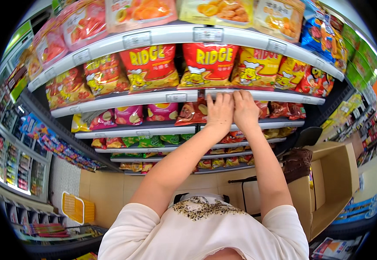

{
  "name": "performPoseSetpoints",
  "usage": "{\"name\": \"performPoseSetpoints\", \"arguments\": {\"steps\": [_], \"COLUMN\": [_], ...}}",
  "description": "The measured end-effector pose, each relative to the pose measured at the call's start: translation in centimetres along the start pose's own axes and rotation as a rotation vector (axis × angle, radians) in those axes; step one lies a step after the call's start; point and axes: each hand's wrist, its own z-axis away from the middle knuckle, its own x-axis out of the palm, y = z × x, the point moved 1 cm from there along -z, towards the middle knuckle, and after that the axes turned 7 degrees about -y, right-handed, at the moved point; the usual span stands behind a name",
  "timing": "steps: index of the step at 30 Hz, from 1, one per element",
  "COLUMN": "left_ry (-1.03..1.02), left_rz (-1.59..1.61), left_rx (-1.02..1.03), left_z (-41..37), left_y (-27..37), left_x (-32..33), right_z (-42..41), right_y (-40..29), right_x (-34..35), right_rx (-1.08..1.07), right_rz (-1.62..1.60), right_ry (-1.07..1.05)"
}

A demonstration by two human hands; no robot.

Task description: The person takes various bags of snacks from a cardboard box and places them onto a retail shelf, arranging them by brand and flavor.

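Note:
Both my hands are at the front edge of a snack shelf, side by side and nearly touching. My left hand (221,110) lays its fingertips, slightly spread, on the white price strip (266,95). Close beside it, my right hand (246,109) has its fingers bunched on the same strip; its thumb is hidden. Just left of my hands, a short gap parts this strip from the neighbouring price strip (126,99). Above stand red Ridge potato chip bags (209,65) and a yellow-and-red chip bag (256,68). Behind my left hand, a red snack bag (191,113) is partly covered.
Dried-fruit pouches (139,13) line the top shelf. Purple snack bags (128,115) and a grey glove-like cloth (92,116) lie lower left. An open cardboard box (331,182), with a dark brown cloth (297,164) beside it, stands at right. A yellow basket (77,208) is on the floor.

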Motion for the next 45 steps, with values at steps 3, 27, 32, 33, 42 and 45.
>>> {"name": "performPoseSetpoints", "arguments": {"steps": [3, 27, 32, 33, 42, 45], "left_ry": [0.025, -0.085, -0.051, -0.09, -0.015, -0.266], "left_rz": [-0.022, -0.039, -0.063, -0.048, 0.017, 0.428], "left_rx": [0.013, 0.038, 0.143, 0.085, 0.228, 0.254], "left_z": [0.0, 0.2, -1.1, -1.1, -0.1, -0.9], "left_y": [0.0, -0.3, 1.0, 0.8, 1.2, 5.4], "left_x": [-0.2, -0.8, 0.5, 0.5, -1.7, -2.3], "right_z": [-0.1, 0.1, 0.8, 0.7, 2.9, 5.7], "right_y": [0.3, 0.2, 2.0, 1.9, 1.0, 3.2], "right_x": [0.4, 0.5, -0.3, 0.4, 0.6, -3.3], "right_rx": [-0.057, -0.006, 0.065, 0.038, 0.031, -0.066], "right_rz": [0.056, 0.032, 0.08, 0.126, 0.08, 0.101], "right_ry": [0.092, 0.048, 0.072, 0.093, 0.109, 0.003]}}
